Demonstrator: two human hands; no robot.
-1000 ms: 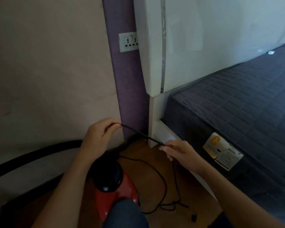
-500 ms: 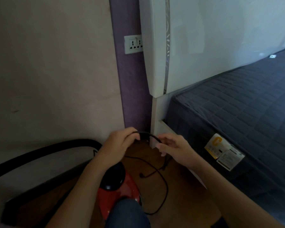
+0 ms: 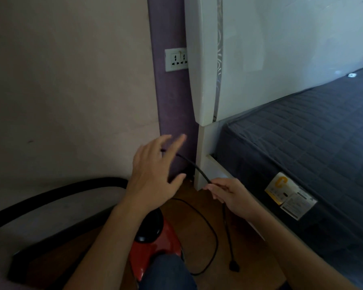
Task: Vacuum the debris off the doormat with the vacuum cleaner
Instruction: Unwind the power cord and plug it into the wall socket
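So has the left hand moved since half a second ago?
Yes. The left hand has opened, its fingers now reaching up the purple wall strip, higher above the foot of the bed post than before.

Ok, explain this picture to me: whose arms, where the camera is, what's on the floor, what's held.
No machine here: these are a person's bare hands, filmed by a camera worn on their head, looking down. The right hand pinches a thin black power cord; the left hand is open, fingers spread, at the cord's upper stretch. The cord's black plug hangs down by the wooden floor. Under the left arm stands the red and black vacuum cleaner. A white wall socket is above; a dark quilted mattress lies right.
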